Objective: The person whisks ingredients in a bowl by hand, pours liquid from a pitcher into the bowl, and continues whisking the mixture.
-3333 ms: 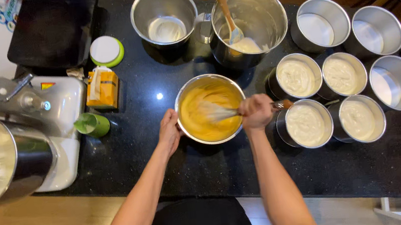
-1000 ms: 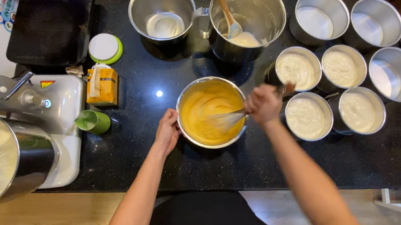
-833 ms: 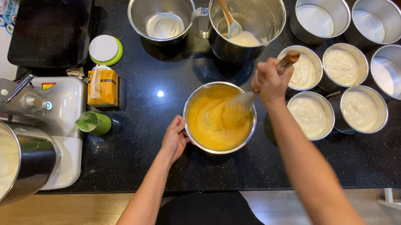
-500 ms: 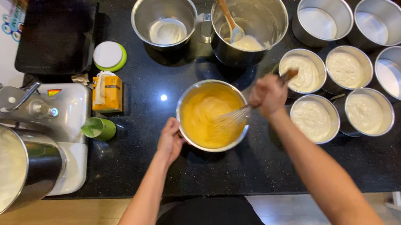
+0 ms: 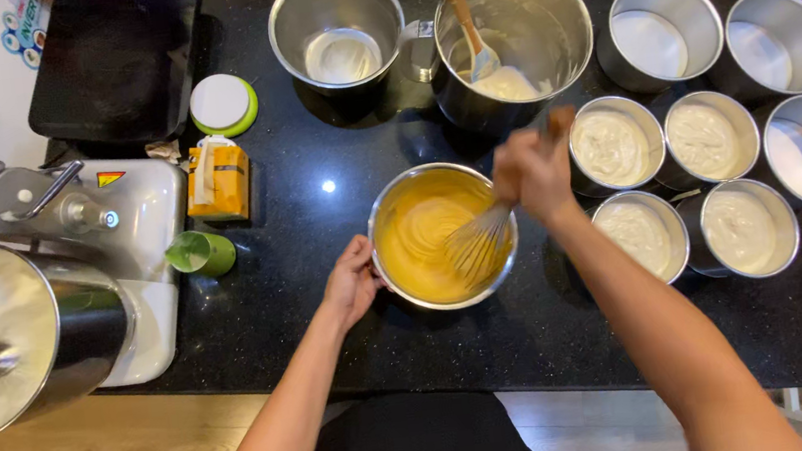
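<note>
black stone counter (image 5: 308, 296) fills the frame, stand mixer (image 5: 19, 319) at the left edge, cake tins (image 5: 738, 227) along the right. in the centre sits my steel bowl of yellow batter (image 5: 428, 238). my left hand (image 5: 352, 283) cups its rim; my right hand (image 5: 531, 172) is clenched on the whisk (image 5: 481, 241), wires in the batter. i judge this mid-whisking; next calls for steady strokes with the bowl braced.

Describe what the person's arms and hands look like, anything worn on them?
Both arms are bare from the bottom of the frame to the hands: no sleeves show. The left hand and right hand wear no gloves, and no watch, bracelet or ring can be seen. The right hand is slightly motion-blurred, so small details on its fingers cannot be told.
</note>
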